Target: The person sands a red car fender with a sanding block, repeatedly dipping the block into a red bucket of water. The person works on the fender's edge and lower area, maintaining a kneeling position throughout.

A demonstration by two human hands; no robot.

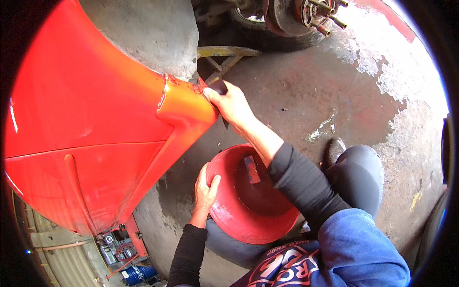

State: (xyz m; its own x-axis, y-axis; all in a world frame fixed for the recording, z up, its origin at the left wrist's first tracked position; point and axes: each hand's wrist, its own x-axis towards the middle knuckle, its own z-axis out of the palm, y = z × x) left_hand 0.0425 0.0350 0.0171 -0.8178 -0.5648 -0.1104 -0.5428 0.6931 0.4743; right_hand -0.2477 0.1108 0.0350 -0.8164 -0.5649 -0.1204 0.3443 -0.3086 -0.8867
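My right hand [230,105] presses a dark sheet of sandpaper [219,87] against the lower corner of a red car body panel [91,105]. Thumb and fingers are closed over the sheet, which partly hides behind them. Close to the thumb, the panel's corner has a rough, chipped patch [168,89] and a more orange tint. Lower down, my left hand [205,189] grips the rim of a red bucket [228,214] tilted on my lap. A flat red and blue-grey block [251,169] shows inside the bucket against its wall.
A bare wheel hub with studs [318,14] hangs at the top, near a yellow stand [227,51]. Worn, peeling paint [406,81] covers the floor at right. A blue drum [138,274] and machinery [112,248] stand at lower left. My bent knee [358,174] is right of the bucket.
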